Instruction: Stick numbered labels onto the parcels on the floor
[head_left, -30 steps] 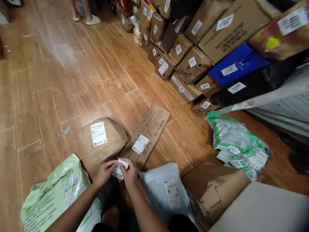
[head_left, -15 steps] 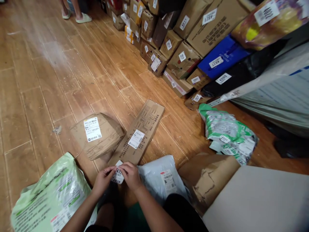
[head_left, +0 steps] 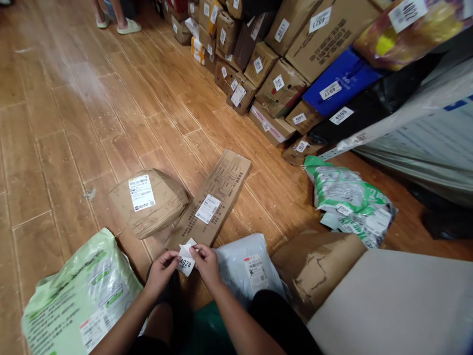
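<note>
Between my two hands is a white number label (head_left: 185, 264) printed 4028. My left hand (head_left: 165, 267) pinches its left edge, and the fingers of my right hand (head_left: 205, 261) are closed on its upper right side. Just beyond them on the floor lies a long flat cardboard box (head_left: 231, 180) with a shipping label (head_left: 208, 209). To its left sits a crumpled brown parcel (head_left: 162, 207). A light-blue plastic mailer (head_left: 236, 261) rests right of my right hand, and a pale green mailer bag (head_left: 77, 281) lies left of my left arm.
Numbered boxes (head_left: 291, 88) are stacked along the far right. A green and white plastic package (head_left: 343, 197) lies before them. Close on the right stand a torn brown package (head_left: 318, 266) and a large grey panel (head_left: 395, 301). Another person's feet in slippers (head_left: 127, 27) are at the far left.
The label has turned and lifted in my fingers: before, 4029 showed at its lower end, now 4028 faces up. My hands have shifted slightly right. The parcels stay put.
</note>
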`<state>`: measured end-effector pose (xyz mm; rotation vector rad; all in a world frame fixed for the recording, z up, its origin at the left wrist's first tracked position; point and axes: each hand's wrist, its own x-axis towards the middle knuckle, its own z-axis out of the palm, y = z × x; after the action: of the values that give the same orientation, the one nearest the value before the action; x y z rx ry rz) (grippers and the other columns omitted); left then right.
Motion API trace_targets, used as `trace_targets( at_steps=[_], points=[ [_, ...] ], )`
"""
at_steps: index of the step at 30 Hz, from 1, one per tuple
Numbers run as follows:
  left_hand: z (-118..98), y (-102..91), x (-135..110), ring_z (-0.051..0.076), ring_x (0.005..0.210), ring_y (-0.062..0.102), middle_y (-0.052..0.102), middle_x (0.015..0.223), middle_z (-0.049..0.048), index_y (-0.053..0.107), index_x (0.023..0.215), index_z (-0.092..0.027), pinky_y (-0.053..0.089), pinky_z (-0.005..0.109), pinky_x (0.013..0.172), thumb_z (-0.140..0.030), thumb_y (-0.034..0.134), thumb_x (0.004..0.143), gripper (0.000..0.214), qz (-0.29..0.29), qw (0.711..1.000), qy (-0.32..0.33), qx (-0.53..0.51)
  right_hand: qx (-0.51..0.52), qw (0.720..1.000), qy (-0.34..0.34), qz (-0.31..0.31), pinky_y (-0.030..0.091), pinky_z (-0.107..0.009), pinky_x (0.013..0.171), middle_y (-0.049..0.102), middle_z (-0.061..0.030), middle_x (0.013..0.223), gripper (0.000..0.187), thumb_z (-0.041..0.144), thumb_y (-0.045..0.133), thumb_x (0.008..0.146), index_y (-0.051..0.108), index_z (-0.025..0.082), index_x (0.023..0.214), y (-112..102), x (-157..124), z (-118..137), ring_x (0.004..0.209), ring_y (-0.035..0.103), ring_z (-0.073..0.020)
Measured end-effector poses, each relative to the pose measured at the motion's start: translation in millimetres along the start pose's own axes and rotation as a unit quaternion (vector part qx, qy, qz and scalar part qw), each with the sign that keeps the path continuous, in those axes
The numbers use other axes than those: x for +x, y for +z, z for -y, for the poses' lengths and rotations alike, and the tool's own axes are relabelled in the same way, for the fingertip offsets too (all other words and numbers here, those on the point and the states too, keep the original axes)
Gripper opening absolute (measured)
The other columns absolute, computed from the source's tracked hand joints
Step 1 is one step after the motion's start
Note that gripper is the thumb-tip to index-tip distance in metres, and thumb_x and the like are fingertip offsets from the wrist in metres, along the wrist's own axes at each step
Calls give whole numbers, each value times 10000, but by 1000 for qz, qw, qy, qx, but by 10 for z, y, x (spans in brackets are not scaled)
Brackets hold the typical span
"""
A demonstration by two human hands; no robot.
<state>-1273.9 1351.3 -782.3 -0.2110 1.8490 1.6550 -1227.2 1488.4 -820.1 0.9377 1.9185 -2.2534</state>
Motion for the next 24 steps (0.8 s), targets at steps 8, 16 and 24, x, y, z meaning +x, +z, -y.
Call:
trace_targets(
  at_steps=[8,16,24],
  points=[
    [22,-5,-9,120,577,538,590,637,-29,559,814,-178,430,221,573,-367,623,686,237,-21,1000,18,0,79,984,46,-150,315,-205,352,431,77,367,383,535,545,766,547,184,614,-58,108,24,319,389,-85],
    [-221,-26,-27,203,861,608,698,880,44,659,911,-178,434,287,780,-279,535,755,223,98,991,52,80,-116,951,-241,-156,497,-358,807,673,-86,938,210,310,591,810,642,181,967,-166,-132,67,895,617,-209],
    [-267,199,34,96,290,459,577,398,-73,484,917,-183,341,183,349,-470,623,705,383,63,994,-66,-60,-174,914,-343,-129,530,-357,785,671,-67,949,250,228,617,800,602,215,1050,-104,-232,93,895,627,-201]
  ],
)
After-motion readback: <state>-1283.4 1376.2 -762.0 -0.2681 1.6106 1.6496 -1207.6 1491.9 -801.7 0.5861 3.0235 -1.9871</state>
